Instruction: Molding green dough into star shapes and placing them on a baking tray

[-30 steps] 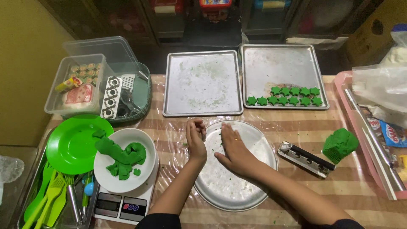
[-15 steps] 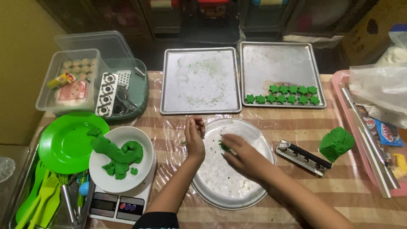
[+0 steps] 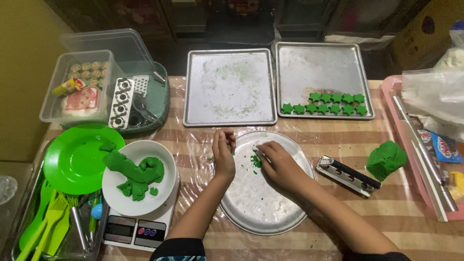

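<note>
1. The right hand (image 3: 278, 164) lies low on the round pan (image 3: 263, 212) at mid frame, its fingertips pinched on green crumbs (image 3: 255, 160) near the pan's upper left. The pinch looks like a way to gather loose bits into one spot.

2. The left hand (image 3: 223, 153) is curled loosely at the pan's left rim, thumb side up. It seems to cup something small, but I cannot tell what, or whether it grasps anything at all.

3. The pan carries a white dusting, likely flour, which would keep dough from sticking.

4. Just right of the pan lies a metal press (image 3: 348, 175), within easy reach, and further right a dough block (image 3: 385, 159) sits apart.

5. Left of the pan a white plate (image 3: 140, 203) with a dough lump (image 3: 137, 171) rests on a scale (image 3: 140, 229). This suits weighing portions.

6. A green plate (image 3: 72, 162) lies beyond it at the left edge.

7. Along the top of the frame are two trays. The left tray (image 3: 229, 87) is bare apart from smears, and the right tray (image 3: 321, 72) holds green stars (image 3: 326, 104) in rows along its lower edge, spaced so they do not touch.

8. Compared with a second ago, the right hand has slid from flat across the pan's middle to its upper left and closed into a pinch. The left hand has drawn from the pan's surface to the rim and curled. The press, block and trays keep their places.
</note>
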